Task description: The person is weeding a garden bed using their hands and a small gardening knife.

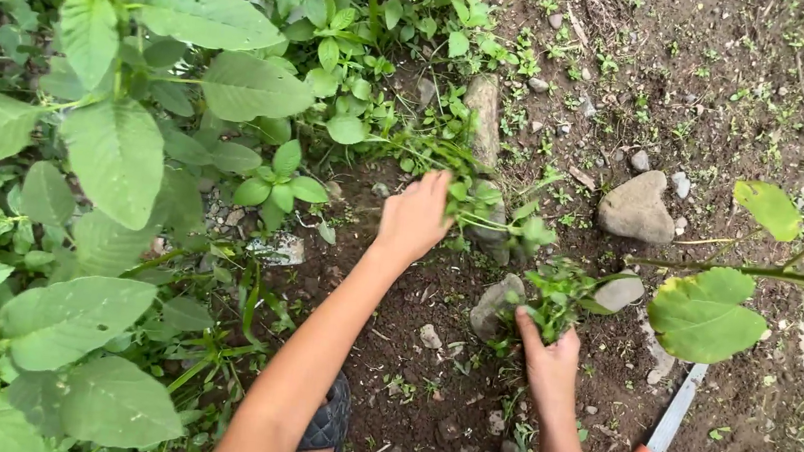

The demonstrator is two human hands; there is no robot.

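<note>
My left hand [415,215] reaches forward over dark soil, its fingers closed round the stems of a small leafy weed [482,209] beside a long upright stone [482,116]. My right hand [550,356] is nearer to me and grips a bunch of pulled green weeds [557,295], held just above a small grey stone [495,306]. Both forearms come up from the bottom of the view.
Big broad-leaved plants [114,159] fill the left side. A long knife with an orange handle [656,442] lies on the soil at lower right. A large grey rock [637,207] sits further off, and a thin branch with round leaves [708,310] crosses the right. My dark sandals [329,425] show below.
</note>
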